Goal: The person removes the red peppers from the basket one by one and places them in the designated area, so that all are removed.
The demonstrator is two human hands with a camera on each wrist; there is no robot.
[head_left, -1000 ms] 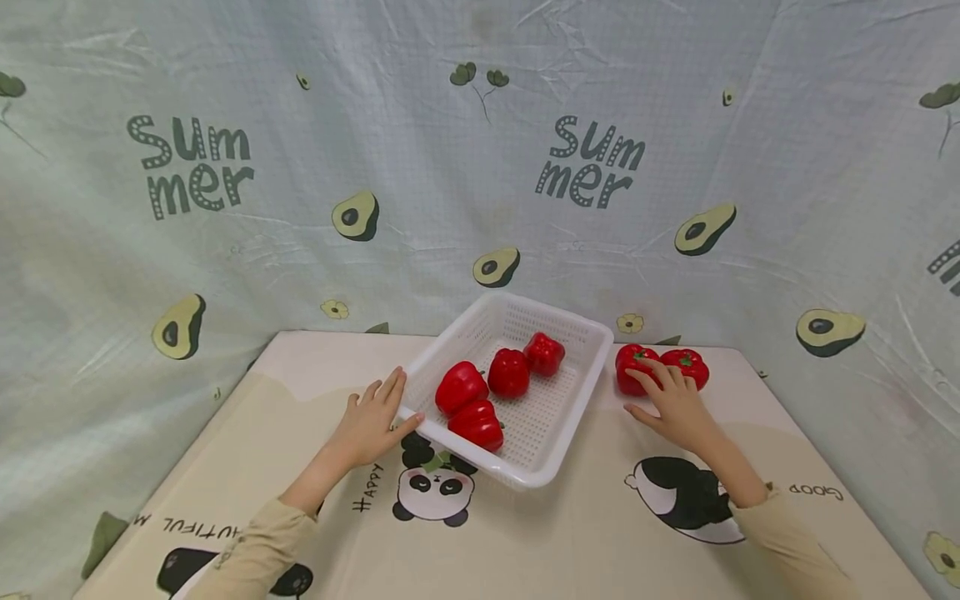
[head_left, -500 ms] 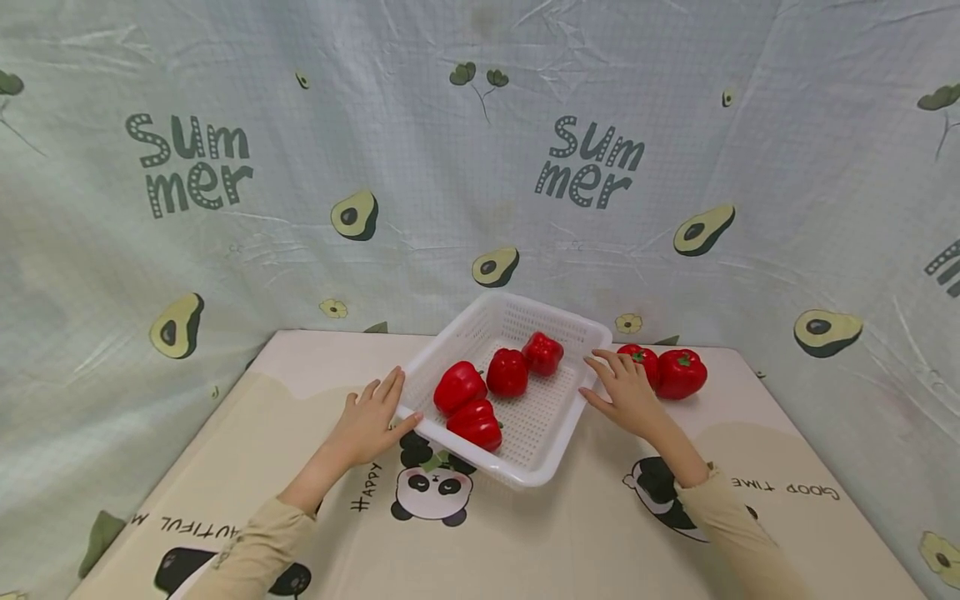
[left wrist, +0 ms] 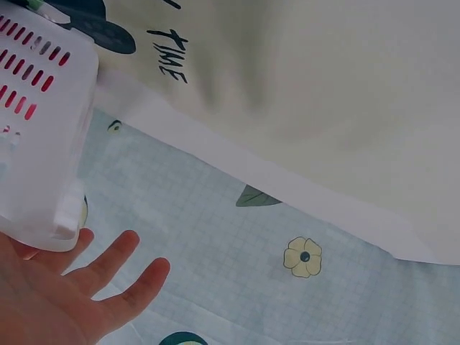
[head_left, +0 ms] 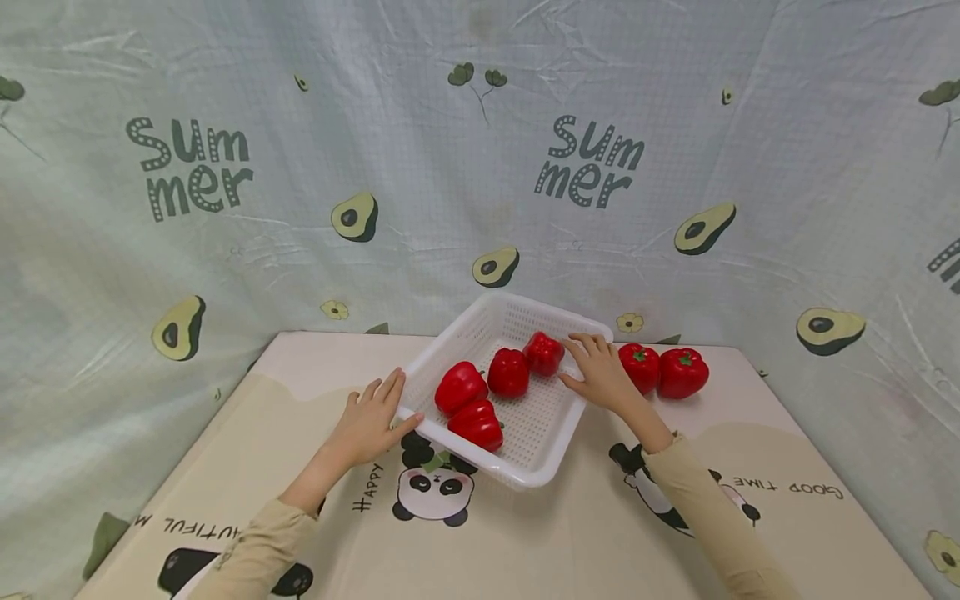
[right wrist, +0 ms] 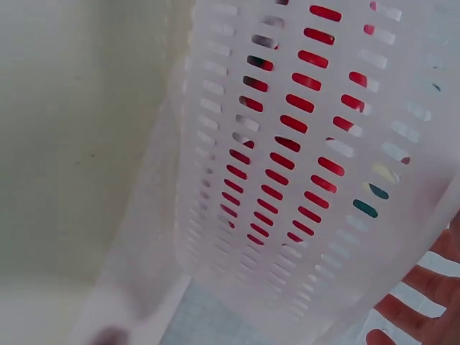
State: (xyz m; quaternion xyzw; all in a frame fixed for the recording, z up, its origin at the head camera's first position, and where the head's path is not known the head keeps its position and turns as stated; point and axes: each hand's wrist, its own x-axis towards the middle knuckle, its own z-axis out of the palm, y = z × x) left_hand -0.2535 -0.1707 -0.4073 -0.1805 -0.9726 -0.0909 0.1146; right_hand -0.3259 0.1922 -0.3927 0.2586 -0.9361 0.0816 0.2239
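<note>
Several red bell peppers (head_left: 476,425) lie in a white perforated plastic basket (head_left: 558,450), which stands tilted to the view on the table. My left hand (head_left: 369,425) rests against the basket's left corner, fingers extended and thumb on the rim; the left wrist view shows its fingers spread beside the basket wall (left wrist: 50,144). My right hand (head_left: 602,375) reaches over the right rim, its fingertips close to the rearmost bell pepper (head_left: 543,354) inside. Whether they touch it cannot be told. From the right wrist, its fingers (right wrist: 428,284) show beyond the basket edge, and red shows through the slots.
Two more red bell peppers, one (head_left: 640,367) nearer the basket and one (head_left: 683,373) farther right, stand on the table right of the basket. A patterned cloth (head_left: 420,167) hangs behind the table (head_left: 570,542), which has panda prints.
My right hand has moved left from above the two peppers on the table to over the basket's right rim. My left hand and the basket have stayed in place.
</note>
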